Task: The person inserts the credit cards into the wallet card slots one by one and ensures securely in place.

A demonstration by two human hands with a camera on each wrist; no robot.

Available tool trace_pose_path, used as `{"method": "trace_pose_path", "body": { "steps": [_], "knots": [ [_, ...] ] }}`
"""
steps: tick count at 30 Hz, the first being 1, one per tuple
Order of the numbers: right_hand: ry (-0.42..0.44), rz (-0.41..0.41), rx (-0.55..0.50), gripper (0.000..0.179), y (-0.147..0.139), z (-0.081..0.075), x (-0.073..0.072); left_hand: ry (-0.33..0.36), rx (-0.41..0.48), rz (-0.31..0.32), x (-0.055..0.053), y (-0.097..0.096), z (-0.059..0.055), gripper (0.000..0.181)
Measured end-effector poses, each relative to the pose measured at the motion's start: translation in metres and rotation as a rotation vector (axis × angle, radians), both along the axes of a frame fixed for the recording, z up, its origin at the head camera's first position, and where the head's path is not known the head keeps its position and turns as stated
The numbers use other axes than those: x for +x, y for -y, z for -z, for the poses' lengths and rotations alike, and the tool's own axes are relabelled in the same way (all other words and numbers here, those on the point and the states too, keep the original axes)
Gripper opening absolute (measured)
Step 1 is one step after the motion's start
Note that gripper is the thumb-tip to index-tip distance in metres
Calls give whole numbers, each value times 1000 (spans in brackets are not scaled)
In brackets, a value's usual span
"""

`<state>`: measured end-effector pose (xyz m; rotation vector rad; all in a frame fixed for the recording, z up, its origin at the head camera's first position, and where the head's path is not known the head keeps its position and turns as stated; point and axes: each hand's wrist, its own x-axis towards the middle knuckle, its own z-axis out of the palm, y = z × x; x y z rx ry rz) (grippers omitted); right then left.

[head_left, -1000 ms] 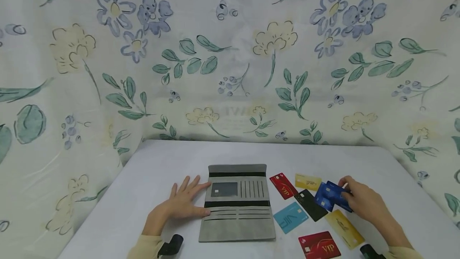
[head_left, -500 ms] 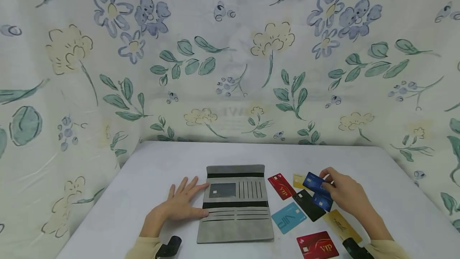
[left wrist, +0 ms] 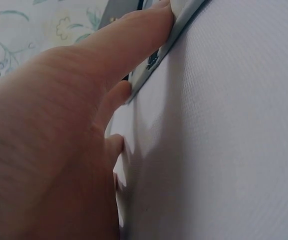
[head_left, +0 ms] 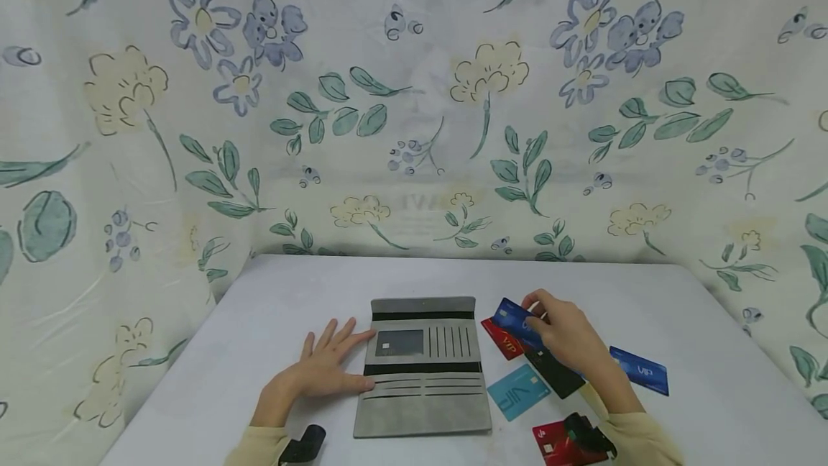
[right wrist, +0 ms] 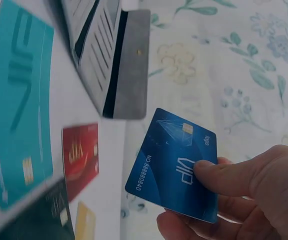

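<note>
In the head view, a grey wallet (head_left: 423, 419) lies unfolded flat, with slots and a window pocket holding a card. Spread fingers of my left hand (head_left: 318, 371) touch the wallet's left edge with thumb and index fingertip. My right hand (head_left: 572, 333) pinches a blue VIP card (right wrist: 176, 172) by one end, thumb over its face, above the wallet's right side. Below the held card lie a red VIP card (head_left: 503, 342) and a black card (head_left: 550, 374). A teal VIP card (head_left: 519, 393) is nearer the wallet.
Another blue VIP card (head_left: 640, 371) lies right of my right wrist. A second red card (head_left: 555, 443) sits near the front, partly under the wrist camera. Part of a yellow card (right wrist: 85, 222) shows in the right wrist view. Behind the white table (head_left: 310, 279) hangs a floral curtain.
My right hand has carried the blue card leftward, from the overlapping cards towards the wallet. The blue card right of the wrist has come into sight. My left hand has stayed in place.
</note>
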<state>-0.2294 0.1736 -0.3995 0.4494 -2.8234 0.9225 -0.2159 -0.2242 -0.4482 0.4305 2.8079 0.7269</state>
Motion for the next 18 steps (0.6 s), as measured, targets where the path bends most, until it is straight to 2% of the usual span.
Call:
{"method": "trace_pose_path", "body": {
  "steps": [10, 18],
  "knots": [
    [8, -46, -4, 17, 49, 7, 3, -1, -9, 7, 0, 0, -1, 88],
    [-8, -187, -1, 16, 76, 12, 6, 0, 1, 6, 0, -2, 0, 87]
  ]
}}
